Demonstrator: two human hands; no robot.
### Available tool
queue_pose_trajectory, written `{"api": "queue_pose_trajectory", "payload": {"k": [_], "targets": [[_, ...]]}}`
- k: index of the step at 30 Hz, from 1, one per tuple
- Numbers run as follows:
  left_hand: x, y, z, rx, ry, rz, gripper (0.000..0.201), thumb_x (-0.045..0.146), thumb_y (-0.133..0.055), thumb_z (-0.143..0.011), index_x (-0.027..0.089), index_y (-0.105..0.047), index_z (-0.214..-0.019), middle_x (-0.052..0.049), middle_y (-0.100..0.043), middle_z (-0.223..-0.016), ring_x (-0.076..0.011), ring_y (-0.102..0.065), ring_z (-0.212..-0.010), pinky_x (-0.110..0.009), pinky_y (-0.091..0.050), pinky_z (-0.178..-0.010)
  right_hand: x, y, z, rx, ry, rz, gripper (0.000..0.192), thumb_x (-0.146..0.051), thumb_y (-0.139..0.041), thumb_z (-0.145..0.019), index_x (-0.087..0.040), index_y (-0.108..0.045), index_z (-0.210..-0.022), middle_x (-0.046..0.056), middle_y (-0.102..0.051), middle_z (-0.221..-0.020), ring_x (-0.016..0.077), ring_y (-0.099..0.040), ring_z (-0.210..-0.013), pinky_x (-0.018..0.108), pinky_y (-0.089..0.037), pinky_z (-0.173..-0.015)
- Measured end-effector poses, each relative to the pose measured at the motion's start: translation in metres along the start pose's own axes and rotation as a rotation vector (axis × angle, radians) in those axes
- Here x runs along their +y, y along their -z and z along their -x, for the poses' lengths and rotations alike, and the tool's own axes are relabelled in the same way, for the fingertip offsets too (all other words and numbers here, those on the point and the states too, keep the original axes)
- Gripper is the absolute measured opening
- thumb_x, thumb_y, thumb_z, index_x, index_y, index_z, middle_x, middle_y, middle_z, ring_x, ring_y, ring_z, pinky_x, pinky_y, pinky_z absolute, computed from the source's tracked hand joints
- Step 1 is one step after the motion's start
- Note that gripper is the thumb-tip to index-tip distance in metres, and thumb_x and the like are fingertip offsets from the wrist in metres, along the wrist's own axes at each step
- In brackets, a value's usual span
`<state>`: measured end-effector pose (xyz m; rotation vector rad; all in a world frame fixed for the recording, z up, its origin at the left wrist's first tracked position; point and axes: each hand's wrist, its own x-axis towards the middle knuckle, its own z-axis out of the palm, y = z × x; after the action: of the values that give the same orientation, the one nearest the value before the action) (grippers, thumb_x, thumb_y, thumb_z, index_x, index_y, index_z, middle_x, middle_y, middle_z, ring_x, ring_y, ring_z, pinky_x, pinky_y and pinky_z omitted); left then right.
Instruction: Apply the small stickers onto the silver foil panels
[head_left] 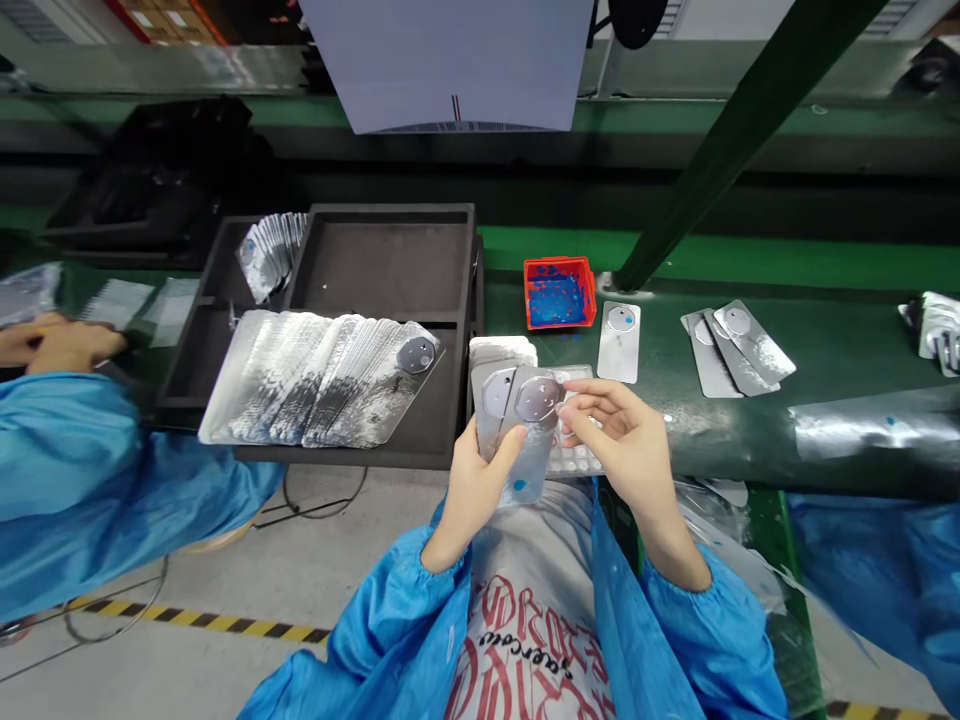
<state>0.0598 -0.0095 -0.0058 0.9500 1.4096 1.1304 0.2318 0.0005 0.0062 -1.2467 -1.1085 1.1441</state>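
My left hand [480,478] grips silvery phone back panels, thumb across the front one. The front panel [534,465] has a large round camera area at the top and a blue dot near its bottom; a second panel [489,410] fans out behind it. Thumb and fingertips of my right hand [626,440] are pinched together at the front panel's upper right edge, beside the camera circle. Whatever is between them is too small to make out. Behind the held panels lie a stack of pale panels [502,348] and a clear tray with round pockets [576,460].
A black compartment tray [390,215] at left carries a long fanned row of panels [315,380]. A red bin [559,262] holds small blue pieces. Loose panels [619,355] lie to the right. A green post [720,150] slants upward. A co-worker's hands [64,342] are at far left.
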Motion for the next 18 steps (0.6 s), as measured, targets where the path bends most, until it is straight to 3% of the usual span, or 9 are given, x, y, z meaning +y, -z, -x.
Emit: {"api": "queue_pose_trajectory", "payload": {"k": [4, 11, 18], "targets": [[-0.001, -0.003, 0.002, 0.025, -0.023, 0.010, 0.027, 0.036, -0.081, -0.081, 0.018, -0.078, -0.101, -0.009, -0.087, -0.100, -0.0278, -0.082, -0.096, -0.036, -0.064, -0.087, 0.006, -0.008, -0.002, 0.005, -0.016, -0.011, 0.027, -0.045, -0.090, -0.086, -0.021, -0.078, -0.088, 0.005, -0.080, -0.089, 0.0204, -0.078, -0.081, 0.030, -0.072, -0.061], [-0.006, -0.004, 0.004, 0.064, -0.104, -0.041, 0.027, 0.037, -0.078, -0.082, 0.018, -0.078, -0.101, -0.009, -0.087, -0.099, -0.0267, -0.082, -0.092, -0.035, -0.065, -0.085, 0.009, -0.013, -0.004, 0.071, -0.006, 0.008, 0.025, -0.043, -0.090, -0.084, -0.021, -0.081, -0.088, 0.006, -0.083, -0.093, 0.0195, -0.077, -0.079, 0.031, -0.072, -0.068], [-0.008, -0.003, 0.003, 0.044, -0.166, -0.065, 0.025, 0.037, -0.075, -0.082, 0.019, -0.078, -0.099, -0.008, -0.087, -0.095, -0.0258, -0.083, -0.088, -0.034, -0.066, -0.081, -0.001, -0.003, -0.007, -0.011, -0.039, 0.080, 0.023, -0.043, -0.091, -0.083, -0.022, -0.082, -0.087, 0.006, -0.083, -0.092, 0.0206, -0.078, -0.081, 0.033, -0.070, -0.074]]}}
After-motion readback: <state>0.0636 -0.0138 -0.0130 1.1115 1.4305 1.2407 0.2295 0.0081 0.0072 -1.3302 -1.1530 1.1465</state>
